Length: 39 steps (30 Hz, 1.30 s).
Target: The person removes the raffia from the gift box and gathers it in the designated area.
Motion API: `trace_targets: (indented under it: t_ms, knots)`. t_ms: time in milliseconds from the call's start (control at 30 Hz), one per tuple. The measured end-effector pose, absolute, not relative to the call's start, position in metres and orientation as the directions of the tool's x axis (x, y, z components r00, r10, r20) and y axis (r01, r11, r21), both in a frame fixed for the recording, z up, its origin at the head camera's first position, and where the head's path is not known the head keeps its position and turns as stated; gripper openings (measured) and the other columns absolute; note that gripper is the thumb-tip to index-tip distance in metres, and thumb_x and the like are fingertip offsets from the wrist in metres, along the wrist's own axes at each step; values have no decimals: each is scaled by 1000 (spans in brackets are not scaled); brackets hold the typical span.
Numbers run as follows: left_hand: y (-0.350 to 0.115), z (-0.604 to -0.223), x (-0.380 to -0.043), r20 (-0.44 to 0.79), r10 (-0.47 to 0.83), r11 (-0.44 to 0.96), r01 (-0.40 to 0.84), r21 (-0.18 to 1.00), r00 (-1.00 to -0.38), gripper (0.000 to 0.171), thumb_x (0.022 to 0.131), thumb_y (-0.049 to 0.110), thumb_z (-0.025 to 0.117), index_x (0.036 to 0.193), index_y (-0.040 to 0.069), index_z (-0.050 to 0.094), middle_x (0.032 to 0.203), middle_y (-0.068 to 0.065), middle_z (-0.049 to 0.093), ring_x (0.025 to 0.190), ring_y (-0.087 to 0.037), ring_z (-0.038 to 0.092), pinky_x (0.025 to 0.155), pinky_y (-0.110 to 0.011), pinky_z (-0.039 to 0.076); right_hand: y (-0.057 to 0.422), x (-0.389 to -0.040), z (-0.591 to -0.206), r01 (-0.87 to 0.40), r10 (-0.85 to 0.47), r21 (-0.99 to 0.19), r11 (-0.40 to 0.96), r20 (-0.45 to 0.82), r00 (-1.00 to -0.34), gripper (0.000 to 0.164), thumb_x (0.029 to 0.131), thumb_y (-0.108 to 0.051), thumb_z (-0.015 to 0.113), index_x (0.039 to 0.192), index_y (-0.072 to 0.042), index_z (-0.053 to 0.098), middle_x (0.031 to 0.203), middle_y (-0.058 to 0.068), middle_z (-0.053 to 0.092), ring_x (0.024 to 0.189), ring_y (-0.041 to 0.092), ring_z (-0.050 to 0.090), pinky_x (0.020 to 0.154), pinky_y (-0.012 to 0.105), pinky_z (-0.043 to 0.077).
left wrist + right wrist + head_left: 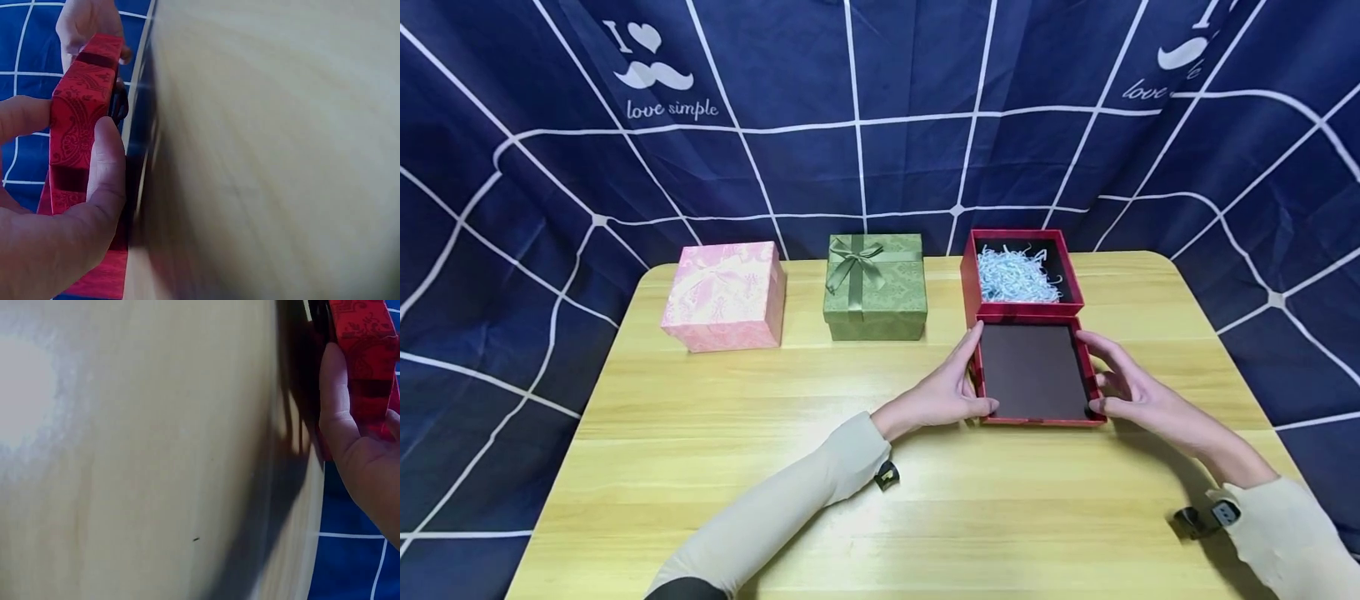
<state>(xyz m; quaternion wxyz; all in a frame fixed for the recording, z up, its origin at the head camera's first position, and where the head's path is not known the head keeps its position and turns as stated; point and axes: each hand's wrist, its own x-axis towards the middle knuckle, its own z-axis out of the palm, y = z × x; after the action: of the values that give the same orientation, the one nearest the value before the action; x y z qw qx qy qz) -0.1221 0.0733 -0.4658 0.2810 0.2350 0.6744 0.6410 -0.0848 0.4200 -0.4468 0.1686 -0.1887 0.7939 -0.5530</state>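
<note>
Both hands hold a red patterned box lid [1036, 371], its dark inside facing up, in front of the open red gift box [970, 279]. My left hand [942, 395] grips the lid's left side between thumb and fingers; the left wrist view shows the thumb lying along the patterned side [78, 131]. On the opposite side, my right hand [1138, 397] holds the lid with thumb and fingers. Pale blue shredded paper [1017, 277] lies inside the box. A dark bow [120, 103] shows at the lid's edge in the left wrist view.
A green gift box [887, 287] with a ribbon bow stands at the back middle of the wooden table [760, 483]. To its left is a pink gift box [722, 296]. Dark blue curtains [805, 67] with white lines hang around the table.
</note>
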Motion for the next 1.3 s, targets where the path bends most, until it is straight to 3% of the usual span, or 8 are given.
trace_targets:
  t_ms: [267, 567, 833, 1067, 1300]
  knots:
    - [78, -474, -122, -112, 682, 103, -56, 993, -723, 120, 96, -6, 76, 176, 32, -6, 181, 4, -13, 66, -15, 63, 63, -25, 56, 423, -86, -455, -96, -503, -940, 328, -88, -860, 93, 100, 12, 60, 175, -11, 11, 170, 11, 21, 131, 13, 53, 93, 25, 55]
    - [78, -474, -123, -139, 678, 180, -20, 983, -722, 120, 97, -5, 76, 176, 30, -7, 181, -2, -15, 67, -11, 59, 67, -23, 54, 425, -87, -459, -64, -503, -942, 330, -118, -856, 89, 104, 7, 61, 175, -11, 11, 173, 18, 20, 141, 5, 47, 99, 24, 54]
    - [76, -473, -122, -142, 668, 220, 12, 975, -730, 118, 98, -2, 79, 177, 28, -4, 180, 7, -17, 73, -12, 63, 72, -24, 57, 426, -89, -458, -67, -497, -927, 368, -135, -858, 87, 105, 4, 62, 176, -11, 12, 170, 25, 23, 139, 5, 49, 99, 24, 55]
    - [77, -472, -123, -145, 664, 203, -9, 979, -734, 117, 96, 0, 81, 177, 25, 1, 182, 3, -12, 73, -12, 65, 71, -24, 58, 425, -89, -457, -79, -481, -917, 390, -130, -867, 82, 105, 5, 62, 173, -5, 18, 166, 28, 29, 137, 6, 52, 99, 23, 54]
    - [75, -471, -124, -159, 649, 184, -49, 982, -744, 116, 94, 0, 83, 178, 27, 6, 182, 0, -7, 72, -14, 67, 68, -27, 60, 415, -89, -450, -121, -429, -877, 465, -104, -897, 77, 106, 1, 66, 171, -3, 25, 165, 22, 35, 130, 4, 55, 96, 17, 52]
